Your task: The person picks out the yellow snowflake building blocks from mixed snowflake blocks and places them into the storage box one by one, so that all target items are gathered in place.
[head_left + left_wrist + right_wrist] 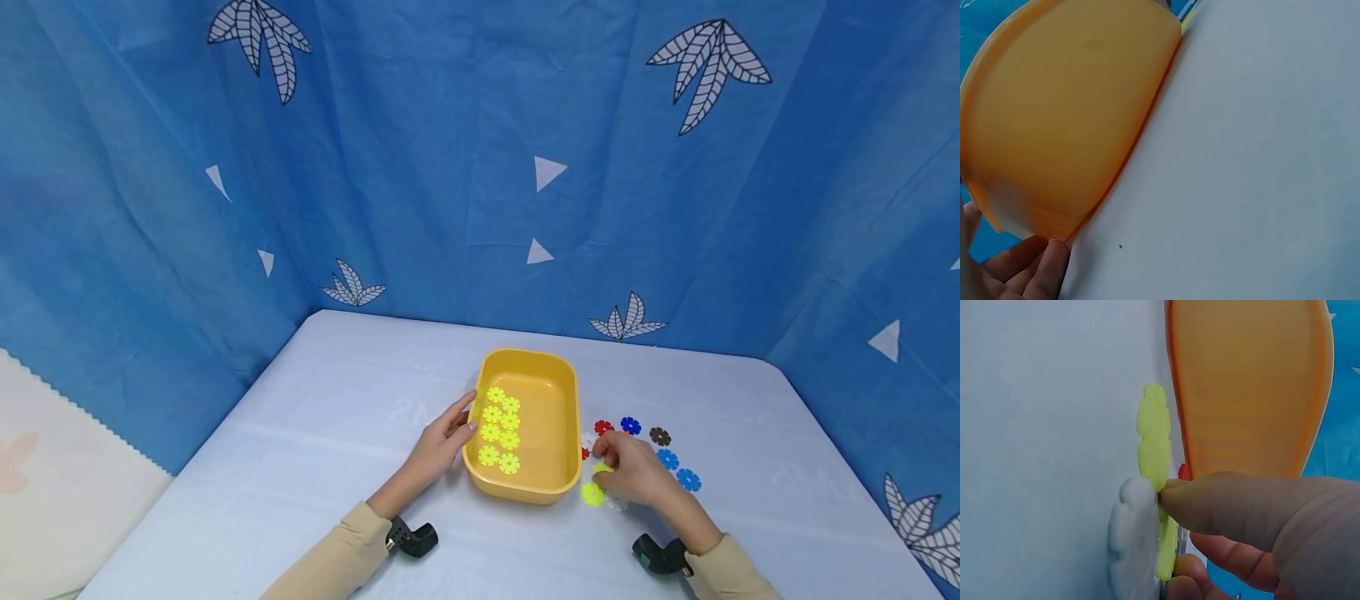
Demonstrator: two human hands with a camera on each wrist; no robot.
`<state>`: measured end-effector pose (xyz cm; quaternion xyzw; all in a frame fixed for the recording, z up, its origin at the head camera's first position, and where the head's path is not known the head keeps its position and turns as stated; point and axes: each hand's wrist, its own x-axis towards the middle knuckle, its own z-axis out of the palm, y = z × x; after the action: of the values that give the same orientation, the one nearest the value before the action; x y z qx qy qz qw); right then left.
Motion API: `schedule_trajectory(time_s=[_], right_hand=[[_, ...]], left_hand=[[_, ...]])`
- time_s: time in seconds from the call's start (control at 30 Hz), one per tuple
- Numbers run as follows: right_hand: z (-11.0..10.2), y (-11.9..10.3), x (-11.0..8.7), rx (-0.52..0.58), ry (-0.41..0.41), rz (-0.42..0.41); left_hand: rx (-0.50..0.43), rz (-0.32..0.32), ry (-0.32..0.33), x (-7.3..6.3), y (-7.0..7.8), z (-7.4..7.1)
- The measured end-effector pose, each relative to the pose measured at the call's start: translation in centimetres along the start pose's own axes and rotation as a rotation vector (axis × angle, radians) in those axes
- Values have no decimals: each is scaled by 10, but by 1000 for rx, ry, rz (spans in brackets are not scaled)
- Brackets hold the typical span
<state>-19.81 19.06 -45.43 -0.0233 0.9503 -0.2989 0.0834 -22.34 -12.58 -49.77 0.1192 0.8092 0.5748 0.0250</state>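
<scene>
A yellow plastic tub [551, 417] sits mid-table, with several yellow flower-shaped discs [510, 421] in rows along its left side. My left hand [435, 442] holds the tub's left side, thumb at the rim; in the left wrist view the fingers [1050, 265] bend against its outer wall. To the right of the tub, my right hand [637, 471] pinches a yellow flower-shaped disc [1167, 550] between thumb and fingers, low over the table. Another yellow disc [592, 494] and a white disc [1132, 544] lie beside it. The palm hides part of the pile.
Around the right hand lie loose discs: a red one [603, 427], a dark blue one [631, 426], a brown one [660, 436] and light blue ones [688, 479]. A white cloth covers the table [337, 400]. Blue patterned curtain [420, 167] hangs behind and at the sides.
</scene>
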Motion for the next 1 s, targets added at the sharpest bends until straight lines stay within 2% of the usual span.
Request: schedule_trajectory(time_s=[0.23,0.67,1.0], right_hand=[[1,1,2,1,-11,20],[3,2,3,7,7,-2],[-4,7,3,28,-7,3]], left_hand=[[-1,8,3,0,0,0],[-27,2,5,1,0,0],[-67,8,24,-1,2,1]])
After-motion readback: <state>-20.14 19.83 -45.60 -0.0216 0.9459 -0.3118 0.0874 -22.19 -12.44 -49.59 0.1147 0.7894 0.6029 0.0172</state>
